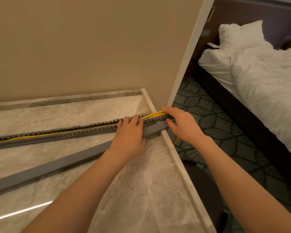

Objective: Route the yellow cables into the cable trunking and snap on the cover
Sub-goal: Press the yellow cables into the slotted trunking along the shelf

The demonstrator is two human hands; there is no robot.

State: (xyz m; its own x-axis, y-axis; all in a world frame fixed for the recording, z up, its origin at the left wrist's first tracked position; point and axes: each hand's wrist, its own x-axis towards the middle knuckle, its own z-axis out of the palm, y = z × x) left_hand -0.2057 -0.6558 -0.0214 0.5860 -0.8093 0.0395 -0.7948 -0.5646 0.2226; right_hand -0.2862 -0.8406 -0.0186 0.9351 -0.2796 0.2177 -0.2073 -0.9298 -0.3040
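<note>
A long grey slotted cable trunking (60,132) lies across the marble counter, its right end at the counter's corner. Yellow cables (155,113) run inside it along its length and rise out near the right end; a yellow piece (175,140) hangs below the counter edge. My left hand (129,132) rests on the trunking with fingers curled over its slotted wall. My right hand (180,122) grips the trunking's right end, fingers on top over the cables and thumb below. The plain grey cover (57,164) lies loose on the counter in front of the trunking, partly under my left hand.
The marble counter (141,190) has a raised rim and ends at a beige wall (91,47) behind. To the right are patterned carpet (217,128), a dark chair (203,187) below the counter edge and a bed with white bedding (262,73).
</note>
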